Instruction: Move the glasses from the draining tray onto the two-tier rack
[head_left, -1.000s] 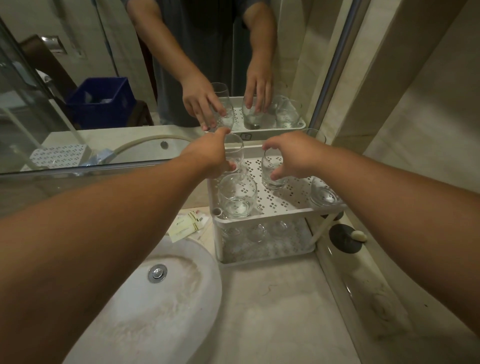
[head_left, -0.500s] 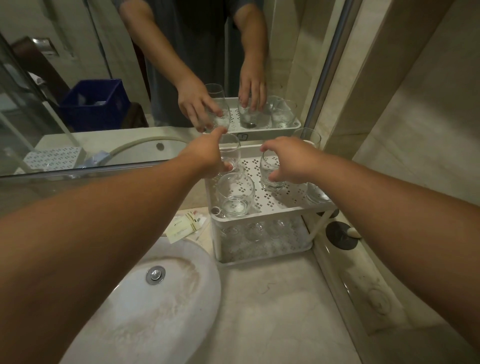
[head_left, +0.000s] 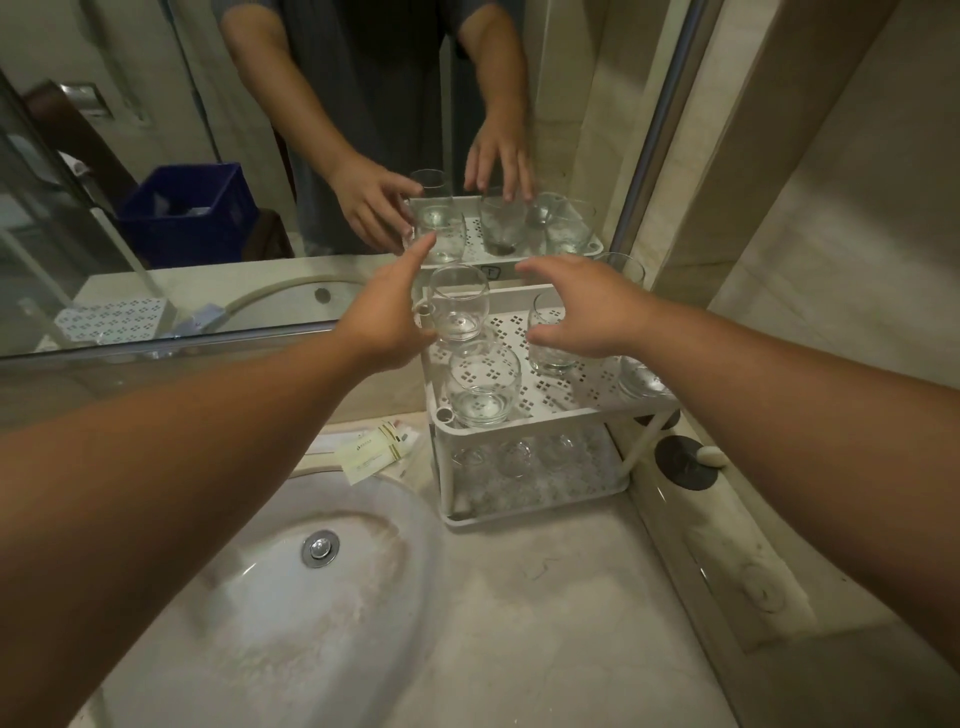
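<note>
A white two-tier rack (head_left: 550, 418) stands on the counter against the mirror. On its perforated top tier stand several clear glasses: a round one at the back left (head_left: 460, 304), a round one at the front left (head_left: 483, 382), a straight one in the middle (head_left: 548, 338) and one at the right edge (head_left: 639, 382). More glasses (head_left: 514, 457) sit on the lower tier. My left hand (head_left: 387, 317) is spread open just left of the back-left glass, off it. My right hand (head_left: 587, 309) hovers open over the middle glass, fingers apart, holding nothing.
A white round basin (head_left: 270, 613) with a chrome drain fills the near left. Small paper sachets (head_left: 374, 452) lie between basin and rack. A dark round stopper (head_left: 685, 462) sits right of the rack. The mirror (head_left: 208, 156) rises directly behind; a tiled wall closes the right.
Both hands have let go of the two glasses they held on the top tier and opened, drawing slightly back; the glasses stay standing on the rack.
</note>
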